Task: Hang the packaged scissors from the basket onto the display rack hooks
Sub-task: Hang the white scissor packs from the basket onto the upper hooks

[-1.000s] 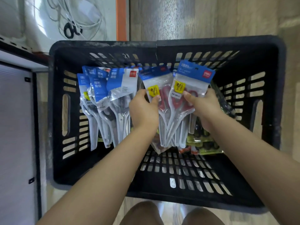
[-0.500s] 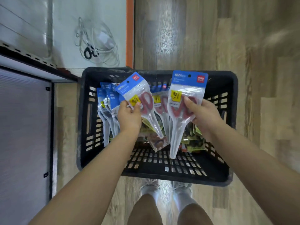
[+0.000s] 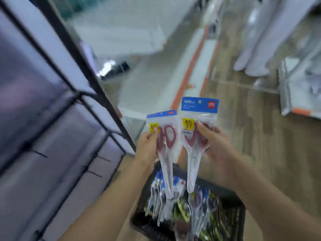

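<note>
The left hand (image 3: 147, 146) and the right hand (image 3: 215, 145) are each pinching one scissors pack (image 3: 198, 129) above the basket (image 3: 225, 214). I judge nothing is hanging yet; many packs are waiting inside.

I see two scissor packs up above the basket (image 3: 231, 214), side by side and upright, tips down. The left pack (image 3: 165, 136) has a blue header, yellow sticker and red handles, tilted slightly. The right pack (image 3: 198, 122) sits a touch higher, same look. Down in the black basket, more packs (image 3: 166, 202) stand in a blurred cluster.
</note>
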